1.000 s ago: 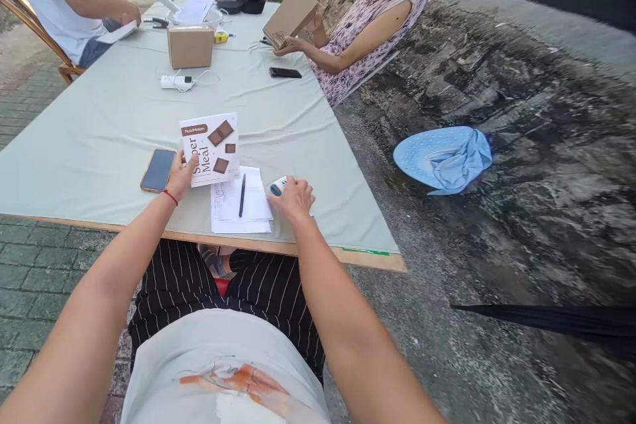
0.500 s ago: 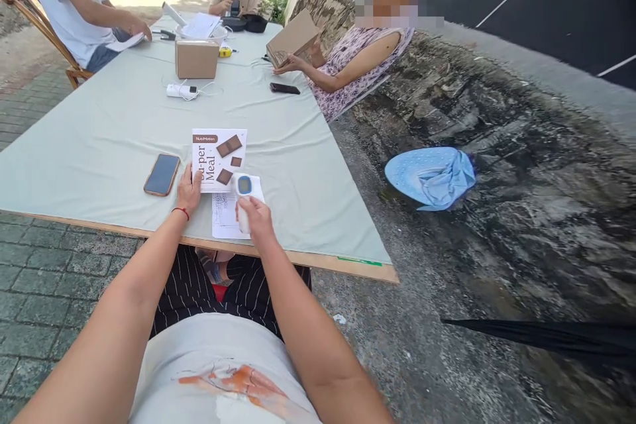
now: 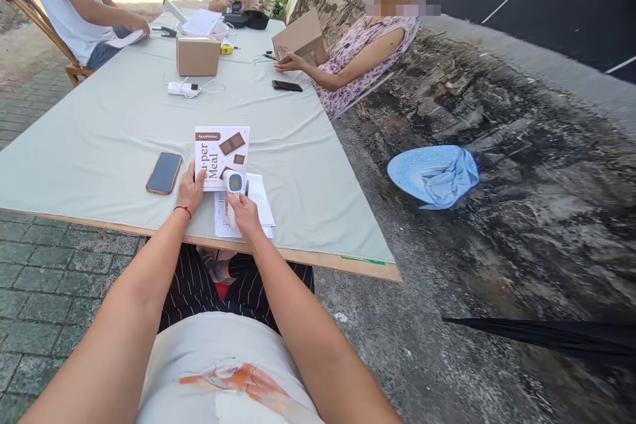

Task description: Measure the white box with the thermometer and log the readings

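Note:
My left hand [image 3: 190,189] grips the left edge of a white NutriMotion box [image 3: 209,152], thumb across its front. Brown chocolate pieces and the words "Meal" are printed on that face. My right hand [image 3: 244,213] is closed around the handle of a white infrared thermometer [image 3: 233,181], its blue-rimmed screen facing me. The thermometer's head overlaps the box's lower right corner from my view; whether they touch I cannot tell. Beneath lie printed papers [image 3: 258,202], with a dark pen [image 3: 247,188] partly showing. A phone [image 3: 163,173] with an orange-brown edge rests left of my left hand.
On the cloth-covered table [image 3: 109,139] farther off are a cardboard box [image 3: 197,57], a white cabled device [image 3: 183,89] and a dark phone [image 3: 287,86]. A person on the right holds another carton [image 3: 299,38]. Two more people sit at the far side. A blue hat [image 3: 432,175] appears right.
My right hand has moved left with the thermometer, bringing it in front of the box's lower right corner. More of the papers and the pen now show. My left hand keeps its hold.

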Action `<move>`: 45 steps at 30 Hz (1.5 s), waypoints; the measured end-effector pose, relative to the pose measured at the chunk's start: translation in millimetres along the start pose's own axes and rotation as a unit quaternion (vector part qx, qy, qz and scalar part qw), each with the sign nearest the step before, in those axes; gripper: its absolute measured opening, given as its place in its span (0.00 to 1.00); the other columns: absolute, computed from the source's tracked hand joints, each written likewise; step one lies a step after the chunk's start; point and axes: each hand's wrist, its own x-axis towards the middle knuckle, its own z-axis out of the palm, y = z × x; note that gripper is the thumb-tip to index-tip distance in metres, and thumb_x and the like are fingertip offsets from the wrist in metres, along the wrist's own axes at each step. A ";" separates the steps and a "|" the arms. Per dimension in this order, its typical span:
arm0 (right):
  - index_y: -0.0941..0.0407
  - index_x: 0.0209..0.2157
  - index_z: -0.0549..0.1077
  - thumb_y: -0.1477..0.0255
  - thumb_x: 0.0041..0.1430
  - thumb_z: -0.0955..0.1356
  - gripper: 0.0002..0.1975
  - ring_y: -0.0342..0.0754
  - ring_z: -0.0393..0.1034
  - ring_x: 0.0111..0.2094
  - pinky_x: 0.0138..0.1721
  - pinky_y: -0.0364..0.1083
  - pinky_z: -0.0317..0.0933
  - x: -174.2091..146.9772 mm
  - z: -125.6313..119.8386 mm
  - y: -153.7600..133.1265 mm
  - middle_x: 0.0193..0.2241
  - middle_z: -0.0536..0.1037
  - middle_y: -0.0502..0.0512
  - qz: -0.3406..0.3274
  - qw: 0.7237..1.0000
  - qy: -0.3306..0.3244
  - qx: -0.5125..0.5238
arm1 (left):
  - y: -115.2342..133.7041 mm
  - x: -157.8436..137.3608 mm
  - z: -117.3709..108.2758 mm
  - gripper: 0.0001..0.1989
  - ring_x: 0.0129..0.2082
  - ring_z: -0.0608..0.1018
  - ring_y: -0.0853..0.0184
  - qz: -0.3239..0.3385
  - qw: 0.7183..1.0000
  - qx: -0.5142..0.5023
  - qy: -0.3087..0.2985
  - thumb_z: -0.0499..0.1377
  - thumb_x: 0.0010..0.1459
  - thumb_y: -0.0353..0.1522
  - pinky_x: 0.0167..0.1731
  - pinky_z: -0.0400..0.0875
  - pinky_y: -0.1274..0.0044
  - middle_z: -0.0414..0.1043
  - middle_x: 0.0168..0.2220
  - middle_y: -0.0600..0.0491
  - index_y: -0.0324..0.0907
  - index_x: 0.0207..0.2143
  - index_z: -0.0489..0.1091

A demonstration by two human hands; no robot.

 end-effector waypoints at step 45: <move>0.54 0.29 0.71 0.56 0.45 0.71 0.16 0.44 0.60 0.28 0.32 0.45 0.58 -88.1 -22.1 -42.7 0.24 0.68 0.47 -0.049 0.990 0.124 0.034 | 10.7 13.5 -4.4 0.33 0.58 0.72 0.57 0.063 0.997 -0.050 -0.004 0.53 0.62 0.55 0.60 0.64 0.65 0.70 0.58 0.43 0.43 0.60 0.64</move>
